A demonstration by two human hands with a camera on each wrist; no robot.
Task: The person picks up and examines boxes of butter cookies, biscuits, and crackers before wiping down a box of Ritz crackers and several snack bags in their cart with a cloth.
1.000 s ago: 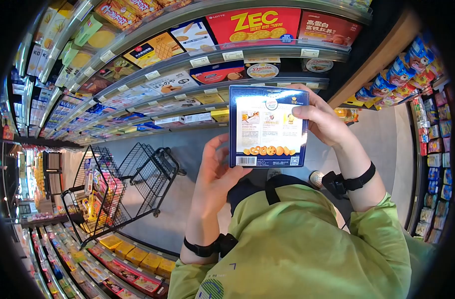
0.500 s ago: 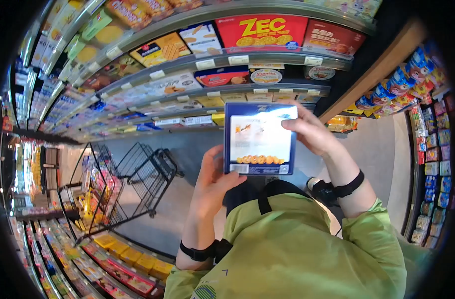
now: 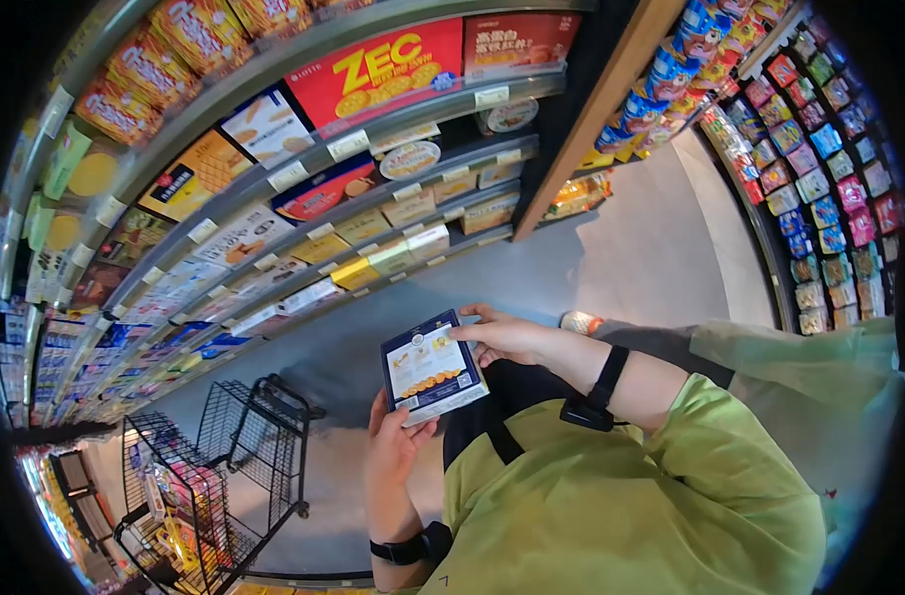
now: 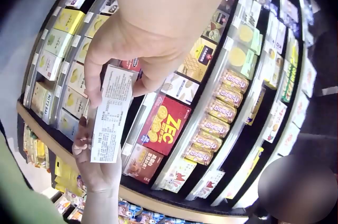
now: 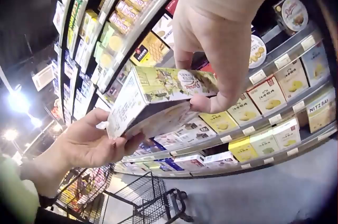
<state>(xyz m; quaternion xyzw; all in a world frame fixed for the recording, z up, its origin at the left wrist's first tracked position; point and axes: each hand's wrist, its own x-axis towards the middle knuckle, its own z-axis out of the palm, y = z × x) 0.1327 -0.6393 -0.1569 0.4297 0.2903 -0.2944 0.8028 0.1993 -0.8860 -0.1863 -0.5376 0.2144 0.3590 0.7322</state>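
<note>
Both hands hold a dark blue cookie box [image 3: 435, 367] low in front of the body, its printed back tilted upward. My left hand [image 3: 397, 442] grips the lower left corner, thumb on the near side. At the upper right edge is my right hand [image 3: 507, 334]; its thumb and fingers pinch the box's end in the right wrist view. A white side panel of the box [image 4: 112, 116], covered in small print, faces the left wrist camera, with the left hand [image 4: 140, 50] gripping its top end. The right wrist view shows a yellowish illustrated side of the box [image 5: 169, 84].
Shelves of boxed biscuits, among them a red ZEC box [image 3: 378, 71], stand ahead. A black wire shopping cart [image 3: 249, 446] with packages in it is at the left. Bagged snacks [image 3: 661, 74] hang beyond a wooden post [image 3: 589, 114], and another packet rack [image 3: 819, 169] stands at far right.
The box has come down and to the left in the head view and now lies tilted, showing a white side. Both hands moved with it. The head view has turned, swinging the shelves leftward.
</note>
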